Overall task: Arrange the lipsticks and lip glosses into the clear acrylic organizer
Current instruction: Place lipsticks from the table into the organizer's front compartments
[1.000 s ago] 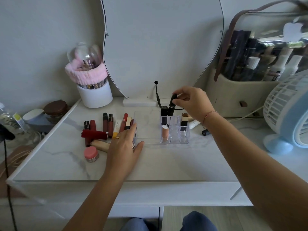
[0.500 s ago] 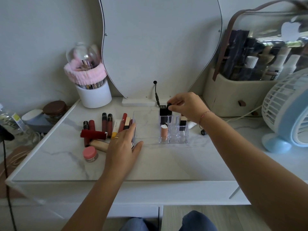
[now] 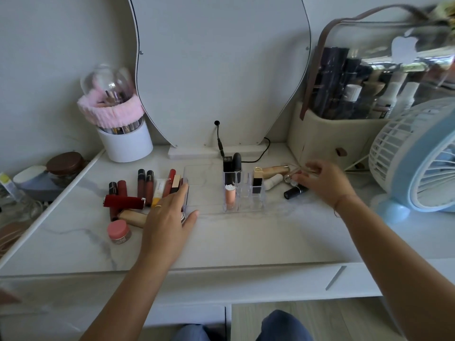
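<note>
Already four tubes [image 3: 257, 184] stand in the clear acrylic organizer [image 3: 206, 178]. Left hand [image 3: 167, 217] rests flat against its left wall, holding nothing. Right hand [image 3: 325, 180], blurred, is at the loose lipsticks [image 3: 294, 192]; its grip I cannot tell. These look light, stiff and smooth: pinch mid-barrel.

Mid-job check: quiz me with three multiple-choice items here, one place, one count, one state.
1. The pink jar sits: A left of the clear acrylic organizer; B inside it; C beside the fan.
2. Tubes standing in the organizer: A two; B four; C seven.
3. The dark red lipstick: A stands upright; B lies flat; C is held.
1 A, it sits by the left pile; 2 B, two black lipsticks, one peach gloss, one black-and-gold lipstick; 3 B, it lies across other tubes.
</note>
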